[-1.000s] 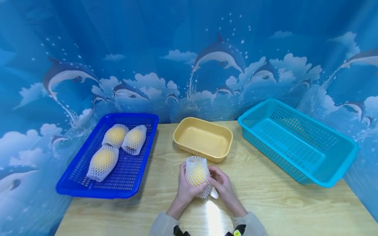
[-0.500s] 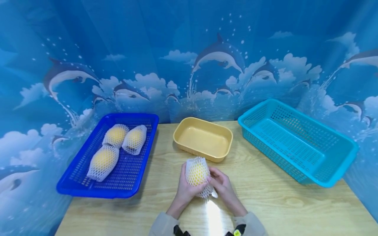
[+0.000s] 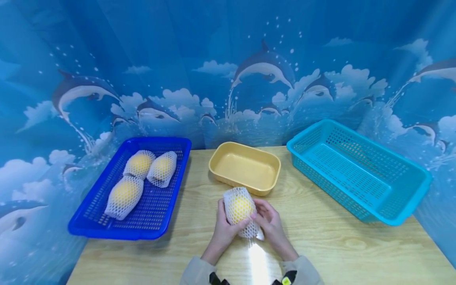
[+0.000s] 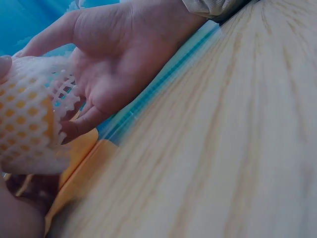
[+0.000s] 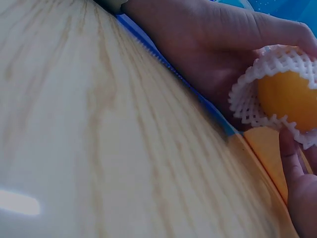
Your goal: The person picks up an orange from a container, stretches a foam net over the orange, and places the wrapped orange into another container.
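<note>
In the head view, a yellow-orange fruit point(image 3: 240, 209) in a white foam net point(image 3: 233, 193) is held just above the table. My left hand point(image 3: 224, 231) grips it from the left, thumb across the near side. My right hand point(image 3: 270, 223) is on its right side, thumb and fingertips pinching the net's edge. The right wrist view shows bare orange skin of the fruit point(image 5: 286, 96) at the open end of the net point(image 5: 247, 94). Right-hand fingers point(image 5: 290, 156) touch the net's rim there. In the left wrist view, my right hand point(image 4: 116, 59) reaches along the net.
A blue basket point(image 3: 156, 233) at left holds three netted fruits point(image 3: 124, 194). Behind my hands stands a gold tub point(image 3: 246, 168); a teal basket point(image 3: 356, 174) is at right. A dolphin-print curtain point(image 3: 228, 79) backs the wooden table point(image 3: 342, 253).
The netted fruit has tilted and shifted slightly in my hands, its upper end leaning left. Both hands stay almost in place, and the baskets and tub have not moved.
</note>
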`<state>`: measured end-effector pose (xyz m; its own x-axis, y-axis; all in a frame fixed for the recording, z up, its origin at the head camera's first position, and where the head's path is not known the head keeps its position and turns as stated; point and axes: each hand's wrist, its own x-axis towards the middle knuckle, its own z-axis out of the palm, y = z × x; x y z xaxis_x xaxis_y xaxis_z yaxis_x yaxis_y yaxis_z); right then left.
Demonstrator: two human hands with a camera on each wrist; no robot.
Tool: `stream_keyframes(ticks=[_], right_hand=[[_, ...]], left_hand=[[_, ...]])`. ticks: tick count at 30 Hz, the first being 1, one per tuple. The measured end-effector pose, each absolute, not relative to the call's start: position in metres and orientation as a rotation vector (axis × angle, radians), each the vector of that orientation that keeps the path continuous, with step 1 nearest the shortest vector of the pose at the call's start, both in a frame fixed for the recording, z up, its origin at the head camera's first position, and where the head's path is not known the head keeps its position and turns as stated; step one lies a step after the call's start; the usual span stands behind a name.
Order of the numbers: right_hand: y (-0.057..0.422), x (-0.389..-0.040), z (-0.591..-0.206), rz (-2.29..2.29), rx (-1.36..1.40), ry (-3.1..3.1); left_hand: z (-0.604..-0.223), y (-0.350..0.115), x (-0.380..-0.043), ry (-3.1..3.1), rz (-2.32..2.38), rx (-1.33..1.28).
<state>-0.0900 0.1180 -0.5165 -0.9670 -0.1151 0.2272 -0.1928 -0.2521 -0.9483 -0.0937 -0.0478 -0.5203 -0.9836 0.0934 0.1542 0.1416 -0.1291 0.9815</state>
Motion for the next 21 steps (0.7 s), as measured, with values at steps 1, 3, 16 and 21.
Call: stream_keyframes(ticks=[1, 3, 16, 21], right_hand=[[0.1184, -0.0902, -0.5172, 2.421, 0.405, -1.864], [0.1195, -0.0908, -0.5181, 2.459, 0.438, -1.792], [0.1194, -0.0905, -0.5138, 2.643, 0.312, -1.618], [0.1199, -0.0902, -0.5124, 2.686, 0.264, -1.636]], left_hand=[[-0.5196, -0.0479, -0.0938, -2.022, -2.342, -0.295], [-0.5185, -0.0487, -0.0941, -1.970, -2.390, -0.330], [-0.5151, -0.0547, -0.0923, -1.874, -2.591, -0.388], [-0.5140, -0.0557, -0.0940, -1.919, -2.582, -0.402]])
